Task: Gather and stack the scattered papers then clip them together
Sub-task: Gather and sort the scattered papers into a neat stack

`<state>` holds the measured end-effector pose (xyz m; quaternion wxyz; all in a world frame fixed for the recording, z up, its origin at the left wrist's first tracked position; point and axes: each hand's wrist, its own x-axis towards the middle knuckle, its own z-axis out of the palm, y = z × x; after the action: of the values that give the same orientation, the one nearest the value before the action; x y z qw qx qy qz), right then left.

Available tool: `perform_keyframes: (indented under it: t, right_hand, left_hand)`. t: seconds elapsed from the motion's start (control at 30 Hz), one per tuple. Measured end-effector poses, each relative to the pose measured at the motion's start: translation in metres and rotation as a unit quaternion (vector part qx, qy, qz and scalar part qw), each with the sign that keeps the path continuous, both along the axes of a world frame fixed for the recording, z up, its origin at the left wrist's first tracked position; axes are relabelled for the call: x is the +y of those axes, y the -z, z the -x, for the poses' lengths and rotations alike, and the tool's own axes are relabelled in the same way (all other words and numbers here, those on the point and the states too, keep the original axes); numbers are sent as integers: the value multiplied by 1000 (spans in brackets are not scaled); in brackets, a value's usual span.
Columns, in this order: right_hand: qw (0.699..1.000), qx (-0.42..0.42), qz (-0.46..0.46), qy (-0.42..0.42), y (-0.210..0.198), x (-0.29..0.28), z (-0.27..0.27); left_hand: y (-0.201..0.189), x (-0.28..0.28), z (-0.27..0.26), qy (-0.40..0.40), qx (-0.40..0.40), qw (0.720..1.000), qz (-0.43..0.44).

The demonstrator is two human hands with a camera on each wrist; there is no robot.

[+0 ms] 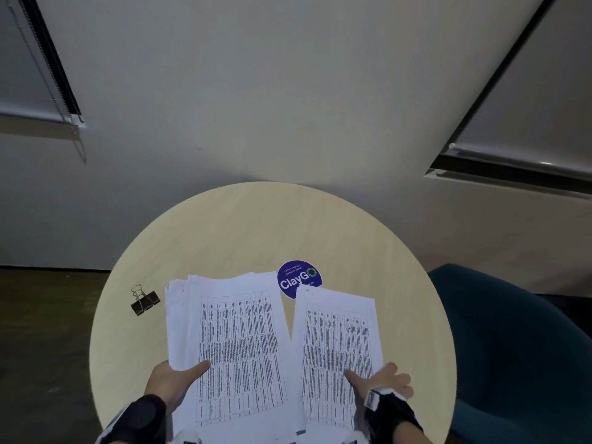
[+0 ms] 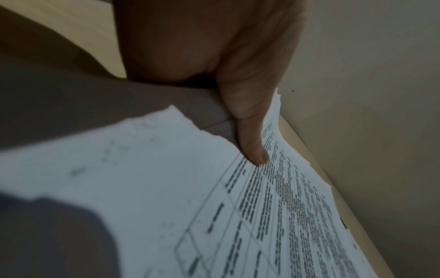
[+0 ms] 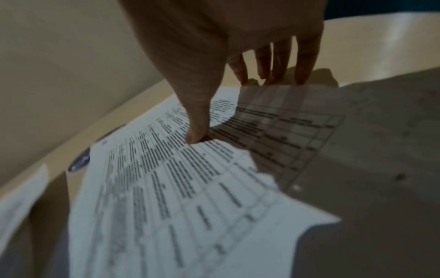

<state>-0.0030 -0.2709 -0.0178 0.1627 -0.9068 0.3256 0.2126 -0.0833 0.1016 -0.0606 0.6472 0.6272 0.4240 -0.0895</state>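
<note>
Papers, split into a thick pile (image 1: 230,331) pinched by the left hand (image 1: 173,384) at lower centre and a thinner sheaf (image 1: 339,347) pinched by the right hand (image 1: 382,384), are best squared edge-to-edge before the binder clip (image 1: 144,301) at left is fetched.

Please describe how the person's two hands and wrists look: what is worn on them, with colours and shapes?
Both hands are bare, with no gloves or rings visible. The left hand comes out of a black wrist wrap with white parts near the frame edge. The right hand has a similar black wrap, topped by a small white-framed rectangular device.
</note>
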Motion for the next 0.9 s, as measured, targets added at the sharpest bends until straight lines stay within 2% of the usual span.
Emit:
perform_keyframes:
  t: [0.1, 0.23, 0.33, 0.37, 0.43, 0.5, 0.6, 0.67, 0.8, 0.9]
  right_hand:
    - [1000, 21, -15, 7, 7, -5, 3]
    - [992, 33, -118, -34, -4, -9, -4]
    - [989, 52, -91, -102, -7, -7, 0]
    - [990, 47, -89, -96, -4, -9, 2]
    - [990, -6, -130, -58, -1, -19, 4]
    - [984, -95, -151, 4, -9, -32, 3]
    - [948, -260, -160, 88, -35, -41, -5]
    - [921, -320, -189, 116, -53, -40, -14]
    - [876, -379, -264, 141, -78, -24, -32]
    - [876, -359, -316, 57, -81, 14, -34]
  left_hand:
    - [1, -1, 0, -4, -7, 1000, -3]
    - [2, -2, 0, -7, -18, 1000, -7]
    - [1, -4, 0, -9, -27, 999, -16]
    - [0, -4, 0, -8, -26, 999, -18]
    - [-3, -6, 0, -6, -25, 999, -23]
    - [-6, -7, 1, -4, -26, 999, -29]
    - [-16, -11, 2, 1, -31, 998, -50]
    - [-23, -13, 2, 5, -32, 998, -58]
    - [-32, -14, 2, 13, -29, 998, -62]
    - [-33, -13, 3, 26, -12, 997, -78]
